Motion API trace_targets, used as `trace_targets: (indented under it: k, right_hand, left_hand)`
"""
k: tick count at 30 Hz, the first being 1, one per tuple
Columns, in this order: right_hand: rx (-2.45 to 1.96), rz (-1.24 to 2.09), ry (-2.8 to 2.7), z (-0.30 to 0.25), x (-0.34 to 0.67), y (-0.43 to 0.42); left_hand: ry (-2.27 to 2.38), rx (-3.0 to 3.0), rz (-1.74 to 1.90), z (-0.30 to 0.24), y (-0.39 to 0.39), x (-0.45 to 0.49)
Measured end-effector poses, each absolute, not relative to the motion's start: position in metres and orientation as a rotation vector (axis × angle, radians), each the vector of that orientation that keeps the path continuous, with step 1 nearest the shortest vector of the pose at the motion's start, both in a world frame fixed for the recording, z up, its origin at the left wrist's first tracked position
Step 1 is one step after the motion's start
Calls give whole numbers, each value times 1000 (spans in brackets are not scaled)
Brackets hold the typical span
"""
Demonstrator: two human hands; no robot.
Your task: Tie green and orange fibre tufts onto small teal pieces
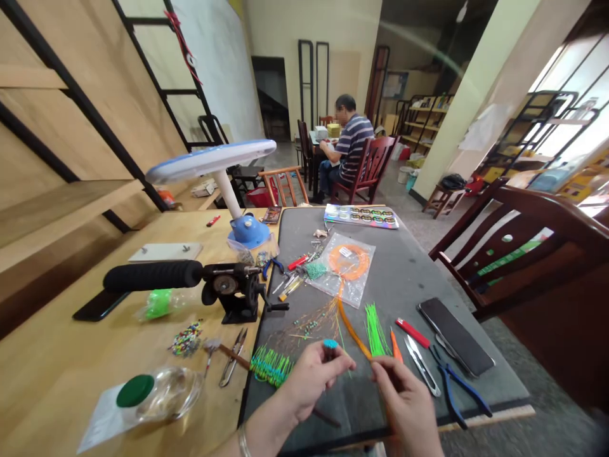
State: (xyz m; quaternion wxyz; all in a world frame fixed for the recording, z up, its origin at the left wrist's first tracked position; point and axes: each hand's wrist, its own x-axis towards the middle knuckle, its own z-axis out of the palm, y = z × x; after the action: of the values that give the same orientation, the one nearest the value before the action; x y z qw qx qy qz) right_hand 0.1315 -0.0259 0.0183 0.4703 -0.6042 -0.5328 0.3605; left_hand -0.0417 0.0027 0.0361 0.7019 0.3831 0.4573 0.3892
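My left hand [318,376] is closed in a pinch around a small piece with a turquoise, beady-looking top [330,344]; its lower part is hidden by the fingers. Beside it, my right hand [403,401] has thumb and fingertips pressed together at the near end of an orange cord [354,334]. That cord runs back toward a clear bag [364,285] with a coil of orange line [349,261]. Just beyond my right fingers lies a bundle of bright green strands [375,331]. Left of my left hand, green-and-blue tipped pieces [271,366] line a brown stick.
Right of my hands lie thread snips [422,366], blue-handled pliers [457,385], a red-handled tool [413,332] and a phone [455,336]. A black hand-cranked vise [235,290] and green-lidded jar [135,391] stand left. Farther back, a person [354,143] sits at another table.
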Motion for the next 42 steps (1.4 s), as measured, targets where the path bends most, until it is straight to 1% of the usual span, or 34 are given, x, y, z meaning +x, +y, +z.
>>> trace_targets:
  k: [3,5,7,16,26,32,37,42]
  right_hand:
    - [-1401,1219,-1078,12,111,-17]
    - [-1356,1336,-973,11,101,-11]
    - [-1324,1381,-909,10,95,-6]
    - [-1284,1423,-845,12,84,-2]
    - [-1204,1564,-838,18,76,2]
    - [-1282,1674,-979,18,84,5]
    - [-1358,1596,-1161,13,86,3]
    - [-1377,1582,-1177,11,83,-2]
  left_hand:
    - [1052,867,916,36,1,-42]
    - [1089,884,917,36,-1,-42]
    - [1113,891,917,37,-3,-43]
    - [1126,832,927,29,-6,-48]
    - [1132,847,972,26,-8,-58]
    - [1120,664,932,24,-4,-71]
    - [1095,626,925,22,-4,-73]
    - [1067,659,934,18,-6,-74]
